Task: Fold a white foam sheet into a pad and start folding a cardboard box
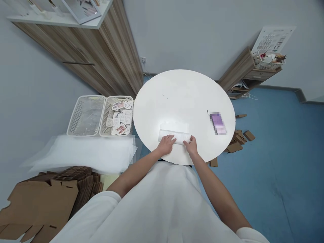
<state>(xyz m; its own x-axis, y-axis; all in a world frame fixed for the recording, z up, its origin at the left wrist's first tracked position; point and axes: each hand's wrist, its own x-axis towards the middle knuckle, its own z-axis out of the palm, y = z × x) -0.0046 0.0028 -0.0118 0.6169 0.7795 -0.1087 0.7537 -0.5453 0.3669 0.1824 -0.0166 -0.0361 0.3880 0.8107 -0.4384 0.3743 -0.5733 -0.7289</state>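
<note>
A white, flat rolled or folded bundle (179, 137) lies near the front edge of the round white table (187, 91). My left hand (166, 145) rests on its left half, fingers stretched over the top. At the bundle's right end is my right hand (191, 145), with thumb and fingers curled around the edge. Thin whitish sheet material shows just behind the bundle. What is inside the bundle is hidden.
On the table's right lies a blurred purple phone-like item (218, 123). Left of the table are a basket of printed cards (120, 118), a basket of clear bags (87, 114), white sheets (86, 153) and flattened cardboard boxes (43, 202). Cardboard pieces (234, 143) lie on the floor.
</note>
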